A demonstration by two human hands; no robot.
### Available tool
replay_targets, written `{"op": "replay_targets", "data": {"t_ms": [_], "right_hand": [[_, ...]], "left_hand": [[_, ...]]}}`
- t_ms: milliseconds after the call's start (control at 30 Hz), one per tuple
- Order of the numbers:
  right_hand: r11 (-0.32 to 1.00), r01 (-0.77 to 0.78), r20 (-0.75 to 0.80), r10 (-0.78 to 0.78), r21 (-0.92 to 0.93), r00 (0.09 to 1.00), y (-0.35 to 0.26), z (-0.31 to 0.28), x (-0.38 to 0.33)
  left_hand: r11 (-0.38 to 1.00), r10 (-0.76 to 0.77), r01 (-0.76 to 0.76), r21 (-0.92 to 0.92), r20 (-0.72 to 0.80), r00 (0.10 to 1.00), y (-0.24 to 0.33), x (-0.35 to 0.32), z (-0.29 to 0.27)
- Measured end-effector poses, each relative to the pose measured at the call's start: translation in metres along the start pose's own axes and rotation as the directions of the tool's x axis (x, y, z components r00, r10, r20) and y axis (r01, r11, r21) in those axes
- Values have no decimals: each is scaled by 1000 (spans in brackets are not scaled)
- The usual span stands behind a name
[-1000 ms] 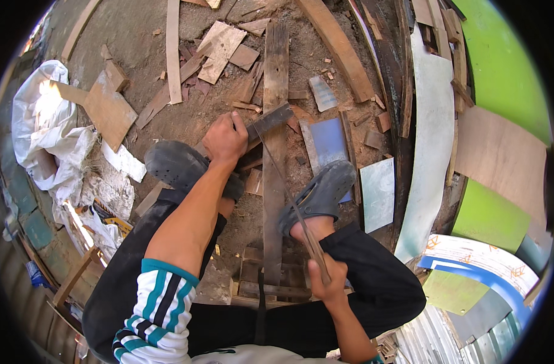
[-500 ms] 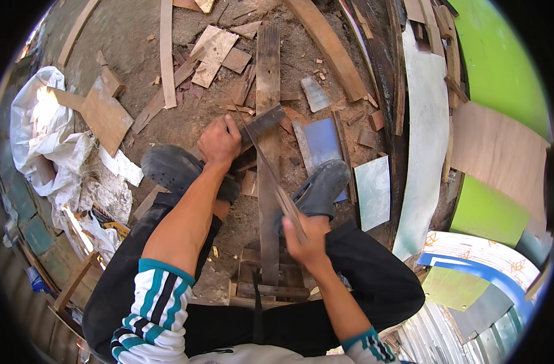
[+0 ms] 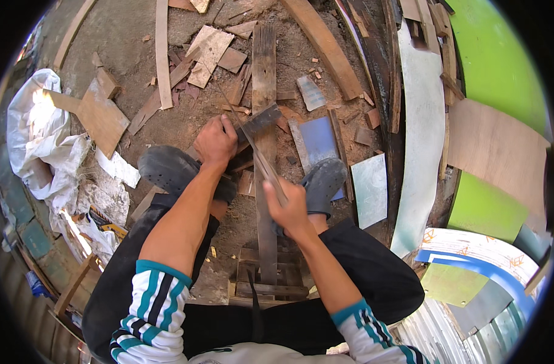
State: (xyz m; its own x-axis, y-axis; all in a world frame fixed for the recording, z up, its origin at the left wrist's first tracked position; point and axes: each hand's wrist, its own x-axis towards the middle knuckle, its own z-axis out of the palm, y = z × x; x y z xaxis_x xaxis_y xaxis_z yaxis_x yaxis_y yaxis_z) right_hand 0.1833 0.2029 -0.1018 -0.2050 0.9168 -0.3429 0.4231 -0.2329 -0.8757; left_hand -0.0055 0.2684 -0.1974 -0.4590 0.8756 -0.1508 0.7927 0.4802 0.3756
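Observation:
My right hand (image 3: 287, 206) is closed round the wooden handle of a handsaw (image 3: 250, 137), whose thin blade appears nearly edge-on and slants away to the upper left. The blade crosses a short dark board (image 3: 262, 124) that lies over a long upright-running plank (image 3: 264, 67). Near the cut, my left hand (image 3: 216, 141) is closed on the board's left part, pressing it down; the fingers' undersides are hidden. How deep the blade sits in the board cannot be made out. My feet in dark clogs (image 3: 324, 185) flank the plank.
Wood offcuts (image 3: 210, 51) litter the dirt ground ahead. A white sack (image 3: 43, 133) lies at the left. To the right are a curved wooden beam (image 3: 325, 48), a long pale metal strip (image 3: 418, 145) and green panels (image 3: 495, 60). A small wooden frame (image 3: 271, 288) sits under the plank's near end.
My right hand has pushed the saw forward and to the left, so its tip reaches farther past the dark board. My left hand has stayed on the board.

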Motion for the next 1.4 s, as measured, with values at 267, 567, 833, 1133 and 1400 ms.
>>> {"op": "replay_targets", "data": {"t_ms": [267,567,833,1133,1400], "right_hand": [[987,10,84,4,-161,996,-31,-78,-140],[997,-67,20,68,-32,998,-3,2,7],[994,92,-107,-98,-60,989,-23,-48,-108],[996,-22,-59,17,-81,998,-24,-26,-71],[999,-50,-3,50,17,999,6,-15,-41]], "left_hand": [[1000,9,-9,-4,-53,999,-8,5,-1],[999,28,-27,46,-26,999,-14,5,10],[999,36,-35,11,-92,995,-6,2,4],[999,31,-31,12,-40,999,-4,13,-1],[997,65,-67,-37,-50,997,-4,0,3]]}}
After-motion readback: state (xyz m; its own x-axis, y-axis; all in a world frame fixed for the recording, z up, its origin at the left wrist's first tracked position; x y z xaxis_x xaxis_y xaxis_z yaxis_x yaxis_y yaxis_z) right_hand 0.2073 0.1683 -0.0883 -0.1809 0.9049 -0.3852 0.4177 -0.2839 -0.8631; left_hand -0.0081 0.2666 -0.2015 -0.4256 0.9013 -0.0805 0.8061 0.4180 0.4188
